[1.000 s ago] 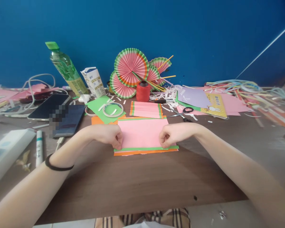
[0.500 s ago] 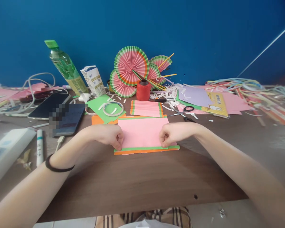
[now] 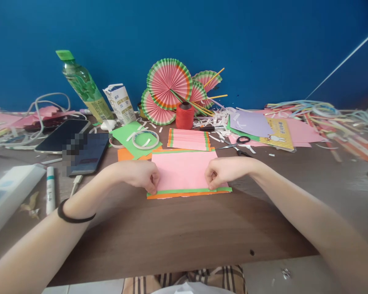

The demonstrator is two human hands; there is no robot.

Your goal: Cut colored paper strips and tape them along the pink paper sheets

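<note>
A pink paper sheet (image 3: 182, 169) lies flat in front of me, with a narrow green paper strip (image 3: 184, 190) along its near edge. Below the green shows an orange paper edge (image 3: 171, 196). My left hand (image 3: 142, 175) is closed, thumb and finger pinched on the strip's left end. Toward the right end, my right hand (image 3: 225, 172) pinches the same strip, fingers curled. Both pairs of fingertips rest low on the paper. Just behind the sheet sits a pleated pink paper (image 3: 188, 140) with green and orange ends.
Behind are a red thread spool (image 3: 185, 116), round paper fans (image 3: 169, 83), scissors (image 3: 237, 143) and a tape roll (image 3: 145, 140). A green bottle (image 3: 87, 87), milk carton (image 3: 120, 104), phones (image 3: 90, 157) and a marker (image 3: 50, 190) stand or lie left. Coloured papers (image 3: 253, 122) lie right.
The camera view has shifted very slightly. Both hands stay in the same place on the paper, with no other visible movement.
</note>
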